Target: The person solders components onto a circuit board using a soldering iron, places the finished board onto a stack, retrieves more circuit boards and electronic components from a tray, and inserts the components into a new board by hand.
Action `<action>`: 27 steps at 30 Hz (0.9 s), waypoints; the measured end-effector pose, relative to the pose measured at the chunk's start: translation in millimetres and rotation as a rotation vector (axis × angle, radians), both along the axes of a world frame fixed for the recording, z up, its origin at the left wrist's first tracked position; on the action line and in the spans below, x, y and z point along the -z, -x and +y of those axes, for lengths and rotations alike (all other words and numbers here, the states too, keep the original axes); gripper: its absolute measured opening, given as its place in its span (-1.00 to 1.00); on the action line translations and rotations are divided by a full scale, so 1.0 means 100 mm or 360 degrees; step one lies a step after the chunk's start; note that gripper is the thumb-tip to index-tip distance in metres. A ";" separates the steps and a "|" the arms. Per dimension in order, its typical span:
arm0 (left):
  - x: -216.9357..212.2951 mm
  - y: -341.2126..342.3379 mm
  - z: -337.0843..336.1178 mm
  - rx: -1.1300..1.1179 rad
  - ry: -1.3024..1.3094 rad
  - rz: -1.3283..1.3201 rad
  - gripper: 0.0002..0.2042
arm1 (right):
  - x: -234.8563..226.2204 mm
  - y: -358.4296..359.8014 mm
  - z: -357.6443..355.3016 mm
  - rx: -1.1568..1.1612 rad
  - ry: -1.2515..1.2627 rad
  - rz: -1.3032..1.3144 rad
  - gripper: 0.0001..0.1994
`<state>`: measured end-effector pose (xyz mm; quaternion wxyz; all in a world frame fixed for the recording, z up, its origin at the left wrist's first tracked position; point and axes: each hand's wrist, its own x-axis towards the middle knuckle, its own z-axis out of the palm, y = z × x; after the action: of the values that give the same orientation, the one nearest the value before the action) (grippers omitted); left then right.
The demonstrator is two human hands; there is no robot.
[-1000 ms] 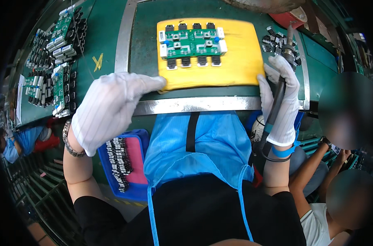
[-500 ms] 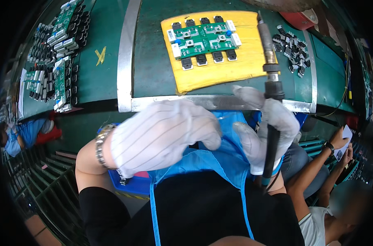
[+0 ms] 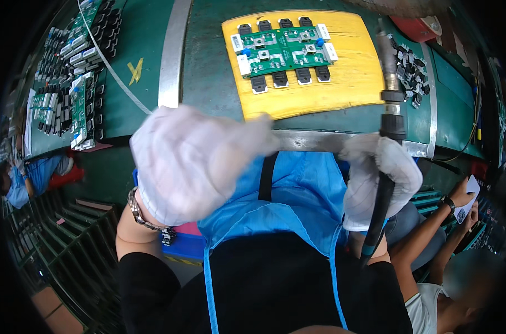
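Note:
My right hand [image 3: 384,172], in a white glove, is wrapped round the handle of a soldering iron [image 3: 391,122]. The iron points up and away, its tip blurred past the right edge of a yellow board [image 3: 347,72]. On this board lies a green circuit board [image 3: 283,51] with white blocks, blue round parts and black tabbed components along two sides. My left hand [image 3: 180,164], gloved and smeared by motion, hovers at the bench's front edge, closed on a pale solder wire [image 3: 111,69]. This wire curves in from the upper left; its free end cannot be made out.
Several assembled circuit boards [image 3: 83,106] stand stacked at the left. Loose black components [image 3: 411,75] lie right of the yellow board, near a red bowl [image 3: 414,28]. A metal strip [image 3: 314,141] edges the bench. At the right, another person's hand [image 3: 460,195] holds a white sheet.
My left hand has moved left and up, and the pale wire now shows above it. My right hand and the soldering iron have shifted to the right.

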<state>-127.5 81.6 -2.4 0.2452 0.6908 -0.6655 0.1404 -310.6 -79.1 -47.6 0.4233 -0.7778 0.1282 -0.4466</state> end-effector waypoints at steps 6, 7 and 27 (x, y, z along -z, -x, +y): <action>0.17 0.05 0.27 -0.0495 -0.0089 0.1300 -0.86 | -0.06 0.23 -0.28 0.0208 -0.0319 -0.0045 -0.50; 0.19 0.10 0.26 -0.0552 -0.0016 0.1432 -0.89 | -0.05 0.21 -0.25 0.0290 -0.0328 -0.0024 -0.36; 0.12 -0.81 -0.63 0.0020 0.0195 0.0223 -0.90 | -0.05 0.36 -0.23 0.0634 0.0262 0.0329 -0.57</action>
<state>-46.7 18.3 -14.7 0.3339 0.6786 -0.6411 0.1306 -347.0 -102.5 -42.2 0.2467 -0.8106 0.2849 -0.4483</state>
